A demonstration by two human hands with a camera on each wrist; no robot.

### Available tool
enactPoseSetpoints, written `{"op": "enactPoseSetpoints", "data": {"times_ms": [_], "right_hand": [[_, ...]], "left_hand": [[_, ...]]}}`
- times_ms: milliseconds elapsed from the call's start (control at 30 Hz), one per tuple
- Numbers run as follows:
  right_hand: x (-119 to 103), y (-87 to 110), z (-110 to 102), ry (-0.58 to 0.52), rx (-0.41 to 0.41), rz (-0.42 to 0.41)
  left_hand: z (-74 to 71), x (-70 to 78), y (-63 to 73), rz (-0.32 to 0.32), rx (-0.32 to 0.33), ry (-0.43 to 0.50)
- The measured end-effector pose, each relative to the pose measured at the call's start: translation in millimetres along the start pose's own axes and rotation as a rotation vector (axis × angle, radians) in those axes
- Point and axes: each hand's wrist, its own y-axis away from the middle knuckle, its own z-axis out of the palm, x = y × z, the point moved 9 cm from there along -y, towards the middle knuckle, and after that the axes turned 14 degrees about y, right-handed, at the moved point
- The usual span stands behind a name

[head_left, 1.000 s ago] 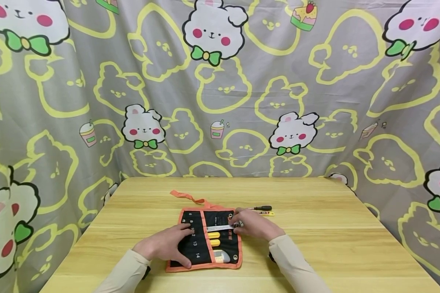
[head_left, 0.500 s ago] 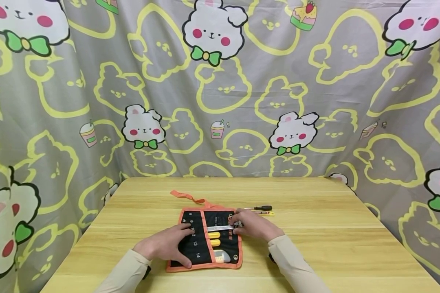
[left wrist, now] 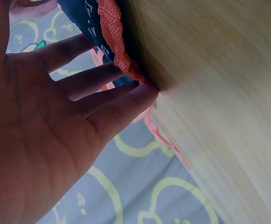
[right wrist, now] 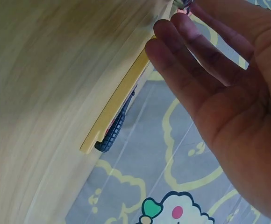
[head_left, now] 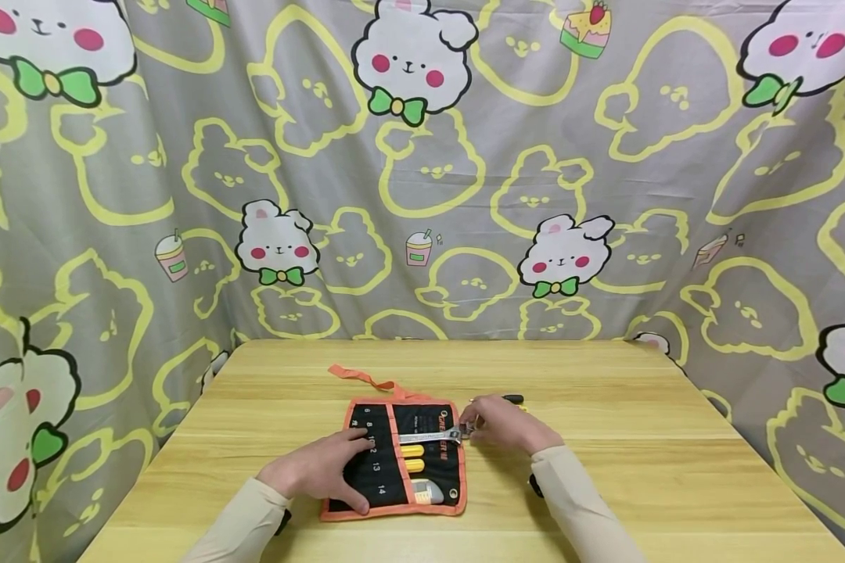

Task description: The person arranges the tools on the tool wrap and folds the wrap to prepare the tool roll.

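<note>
The left hand (head_left: 317,467) rests released, fingers outstretched, on the left part of the black-and-orange tool pouch (head_left: 389,473), while the right hand (head_left: 505,424) is at the head of the adjustable wrench (head_left: 426,438) by the pouch's right edge, though whether it grasps the wrench I cannot tell.
</note>
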Motion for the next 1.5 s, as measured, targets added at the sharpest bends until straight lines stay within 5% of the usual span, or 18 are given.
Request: {"op": "enactPoseSetpoints", "data": {"times_ms": [867, 1500], "right_hand": [[-2.2, -4.8, 2.3, 0.063, 0.081, -0.049], [-15.7, -11.1, 7.8, 0.045, 0.064, -0.07]], "left_hand": [[-2.8, 1.5, 1.9, -0.011, 0.002, -0.007], [-2.0, 1.2, 1.8, -0.008, -0.004, -0.005]]}}
